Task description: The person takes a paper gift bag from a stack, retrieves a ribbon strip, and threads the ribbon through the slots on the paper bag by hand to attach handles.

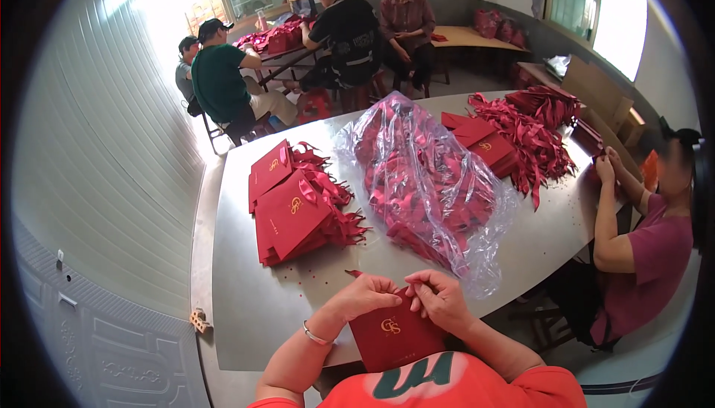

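Note:
My left hand and my right hand both pinch the top edge of a flat red paper bag with a gold emblem, held close to my chest at the table's near edge. A bracelet circles my left wrist. Beyond my hands lies a clear plastic sack stuffed with red ribbons. A stack of flat red bags with ribbon handles sits to the left of it on the metal table.
A person in a maroon shirt works at the table's right side beside loose red ribbons and more red bags. Several people sit at tables farther back. A corrugated wall runs along the left.

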Action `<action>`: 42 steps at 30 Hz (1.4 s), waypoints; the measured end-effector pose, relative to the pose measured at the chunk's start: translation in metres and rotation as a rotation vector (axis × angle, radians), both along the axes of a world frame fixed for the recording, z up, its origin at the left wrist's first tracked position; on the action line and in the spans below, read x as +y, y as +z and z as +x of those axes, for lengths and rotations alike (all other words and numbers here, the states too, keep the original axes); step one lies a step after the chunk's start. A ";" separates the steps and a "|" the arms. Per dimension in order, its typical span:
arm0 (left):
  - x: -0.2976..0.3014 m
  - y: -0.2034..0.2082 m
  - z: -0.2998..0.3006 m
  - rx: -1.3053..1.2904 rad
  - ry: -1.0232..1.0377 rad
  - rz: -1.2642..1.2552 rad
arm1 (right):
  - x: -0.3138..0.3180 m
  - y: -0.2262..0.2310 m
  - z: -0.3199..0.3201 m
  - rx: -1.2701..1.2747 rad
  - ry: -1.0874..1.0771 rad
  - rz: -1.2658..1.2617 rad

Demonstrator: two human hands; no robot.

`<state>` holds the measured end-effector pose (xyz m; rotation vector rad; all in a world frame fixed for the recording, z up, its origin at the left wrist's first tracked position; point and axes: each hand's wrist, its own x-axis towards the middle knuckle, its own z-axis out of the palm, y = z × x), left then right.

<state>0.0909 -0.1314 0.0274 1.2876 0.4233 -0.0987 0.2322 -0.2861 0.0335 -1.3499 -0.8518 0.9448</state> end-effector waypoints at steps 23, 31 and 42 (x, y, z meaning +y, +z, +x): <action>-0.001 -0.007 0.001 -0.101 0.047 0.096 | 0.012 -0.004 0.021 -0.089 0.146 -0.087; 0.002 -0.005 -0.002 -0.123 -0.010 0.000 | 0.015 -0.014 0.022 0.244 0.204 -0.100; 0.006 -0.004 -0.003 -0.152 -0.036 -0.062 | 0.016 -0.013 0.020 0.212 0.209 -0.094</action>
